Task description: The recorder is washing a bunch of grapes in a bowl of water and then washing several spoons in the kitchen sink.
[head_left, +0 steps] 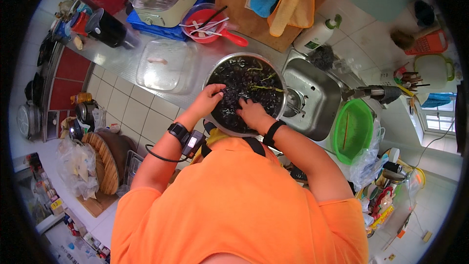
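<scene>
A round metal basin (pixel 279 71) on the counter holds a mass of dark, wet, leafy-looking pieces (pixel 234 76) in what looks like water. Several yellow-green stems (pixel 266 88) lie among them on the right side. My left hand (pixel 210 99) is at the basin's left rim, thumb and fingers pinched together; a dark bit shows at their tips, too small to name. Lower in the basin, my right hand (pixel 253 114) reaches into the dark pieces with bent fingers. Its fingertips are partly sunk, so what they grip is hidden.
Right of the basin is a metal sink (pixel 320 126), with a green plastic basket (pixel 338 142) beside it. A clear lidded container (pixel 159 71) stands left. Behind are a red strainer (pixel 207 37) with utensils, a steamer (pixel 168 12) and a white pump bottle (pixel 312 36).
</scene>
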{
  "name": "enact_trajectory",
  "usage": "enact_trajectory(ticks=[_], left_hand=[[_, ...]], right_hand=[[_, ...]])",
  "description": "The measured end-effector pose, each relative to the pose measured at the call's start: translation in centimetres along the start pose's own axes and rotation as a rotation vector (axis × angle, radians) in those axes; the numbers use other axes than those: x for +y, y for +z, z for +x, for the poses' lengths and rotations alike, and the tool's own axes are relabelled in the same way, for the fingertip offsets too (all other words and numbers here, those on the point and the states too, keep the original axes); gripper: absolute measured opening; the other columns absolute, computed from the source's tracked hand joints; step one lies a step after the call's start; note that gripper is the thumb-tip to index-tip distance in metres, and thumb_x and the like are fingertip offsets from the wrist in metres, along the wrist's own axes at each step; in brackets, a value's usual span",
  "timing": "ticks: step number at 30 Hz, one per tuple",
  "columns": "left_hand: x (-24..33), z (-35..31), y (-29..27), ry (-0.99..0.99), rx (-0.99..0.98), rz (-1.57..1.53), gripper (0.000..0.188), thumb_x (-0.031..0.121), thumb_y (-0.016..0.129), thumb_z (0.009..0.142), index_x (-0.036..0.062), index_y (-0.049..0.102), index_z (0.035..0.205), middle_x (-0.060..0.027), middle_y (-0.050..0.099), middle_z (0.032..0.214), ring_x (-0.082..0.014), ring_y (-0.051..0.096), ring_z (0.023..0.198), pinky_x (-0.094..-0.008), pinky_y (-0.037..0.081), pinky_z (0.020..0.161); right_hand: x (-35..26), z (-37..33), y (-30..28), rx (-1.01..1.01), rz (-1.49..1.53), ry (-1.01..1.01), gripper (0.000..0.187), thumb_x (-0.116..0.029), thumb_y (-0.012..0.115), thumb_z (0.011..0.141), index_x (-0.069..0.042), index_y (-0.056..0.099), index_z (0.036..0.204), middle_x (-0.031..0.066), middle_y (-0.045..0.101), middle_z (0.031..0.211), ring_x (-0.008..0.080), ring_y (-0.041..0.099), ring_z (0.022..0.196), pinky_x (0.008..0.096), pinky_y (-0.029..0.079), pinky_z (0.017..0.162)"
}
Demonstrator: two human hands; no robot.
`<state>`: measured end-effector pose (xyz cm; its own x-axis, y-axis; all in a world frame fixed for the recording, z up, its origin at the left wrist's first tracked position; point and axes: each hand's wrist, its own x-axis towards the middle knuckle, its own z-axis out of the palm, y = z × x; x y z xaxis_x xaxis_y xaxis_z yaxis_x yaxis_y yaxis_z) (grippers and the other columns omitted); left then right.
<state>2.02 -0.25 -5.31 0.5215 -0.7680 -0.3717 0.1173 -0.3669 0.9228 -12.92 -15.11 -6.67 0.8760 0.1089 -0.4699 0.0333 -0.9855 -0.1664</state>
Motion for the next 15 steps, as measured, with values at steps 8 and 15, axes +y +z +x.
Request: enact_trajectory(ticks=[8,15], left_hand=[[1.0,-0.2,-1.5,-0.139,-0.02,-0.315,0.038,0.02,0.049,0.095,0.0033,0.048,0.13,-0.0088,0.051,0.13,-0.0165,0.046,0.121,-0.031,0.035,0.102],[1.2,-0.3,-1.2,-0.163,0.0,-0.218,0.031,0.017,0.05,0.094,0.002,0.055,0.121,-0.0073,0.059,0.118,-0.0161,0.053,0.112,-0.0316,0.041,0.097]], right_hand=[[0.8,0.6,-0.9,-0.049,0.124,-0.162,0.039,-0.009,0.062,0.076,-0.015,0.063,0.115,0.0169,0.048,0.122,0.0334,0.051,0.11,0.0416,0.051,0.083],[0.8,-0.1,-1.7,-0.031,0.306,0.07,0.035,-0.017,0.067,0.074,-0.015,0.063,0.109,0.0146,0.053,0.113,0.0341,0.057,0.099,0.042,0.05,0.082]])
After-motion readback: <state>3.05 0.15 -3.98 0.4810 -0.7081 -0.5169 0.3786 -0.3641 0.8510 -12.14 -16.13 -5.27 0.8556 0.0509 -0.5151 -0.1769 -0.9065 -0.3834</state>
